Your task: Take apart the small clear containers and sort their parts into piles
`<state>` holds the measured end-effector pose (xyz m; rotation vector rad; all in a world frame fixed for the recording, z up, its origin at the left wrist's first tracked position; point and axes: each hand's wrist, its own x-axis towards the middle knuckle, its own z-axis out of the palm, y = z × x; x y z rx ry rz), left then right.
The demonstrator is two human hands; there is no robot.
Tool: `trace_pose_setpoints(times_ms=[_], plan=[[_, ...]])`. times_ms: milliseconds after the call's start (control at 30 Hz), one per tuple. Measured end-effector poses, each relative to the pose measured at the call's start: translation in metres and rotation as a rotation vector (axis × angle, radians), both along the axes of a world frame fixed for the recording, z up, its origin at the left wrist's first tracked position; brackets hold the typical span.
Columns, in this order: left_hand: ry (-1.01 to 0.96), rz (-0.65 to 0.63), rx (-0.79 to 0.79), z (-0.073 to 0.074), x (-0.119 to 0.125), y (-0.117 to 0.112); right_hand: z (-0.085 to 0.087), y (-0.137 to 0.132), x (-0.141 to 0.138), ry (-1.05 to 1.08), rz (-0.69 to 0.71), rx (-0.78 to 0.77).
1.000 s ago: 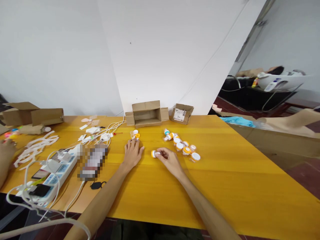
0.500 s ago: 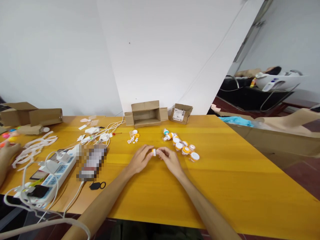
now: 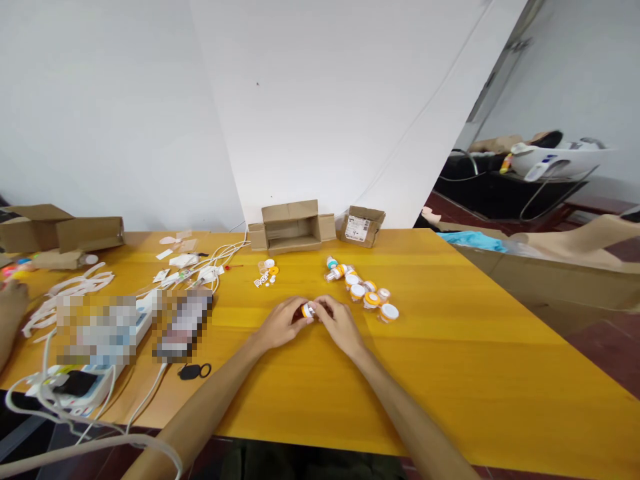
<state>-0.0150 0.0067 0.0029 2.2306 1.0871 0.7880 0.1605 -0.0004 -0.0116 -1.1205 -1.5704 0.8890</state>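
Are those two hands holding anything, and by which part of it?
Yes, a small orange-and-white container: the left hand holds around its orange end, and the right hand grips the opposite end.

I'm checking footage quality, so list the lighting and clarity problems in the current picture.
Head view: the wall is brighter at centre than at far left; head view: pixel blocks cover most of the phone and part of the power strip; head view: the jar between left hand and right hand shows too small for fine detail.
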Motion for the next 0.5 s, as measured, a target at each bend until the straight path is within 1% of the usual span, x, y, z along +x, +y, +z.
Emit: trace_pose_setpoints(times_ms=[167,300,433,500], plan=[[-0.055,-0.037,-0.063,0.0023,-0.0008,0.0028,-0.0032,0.0007,0.0016,-0.011,0.007,0.088],[-0.093,-0.002,-0.085,0.001,-0.0006,0.0042,-0.0059,0.0031,0.001,0.008,0.038,0.064],[-0.103,0.048,-0.097,-0.0003,0.0006,0.0028,-0.007,0.003,-0.0015,0.024,-0.047,0.005],[-0.106,0.052,-0.102,-0.0001,0.0013,0.0016,-0.0059,0.0014,-0.0018,-0.005,-0.074,-0.004]])
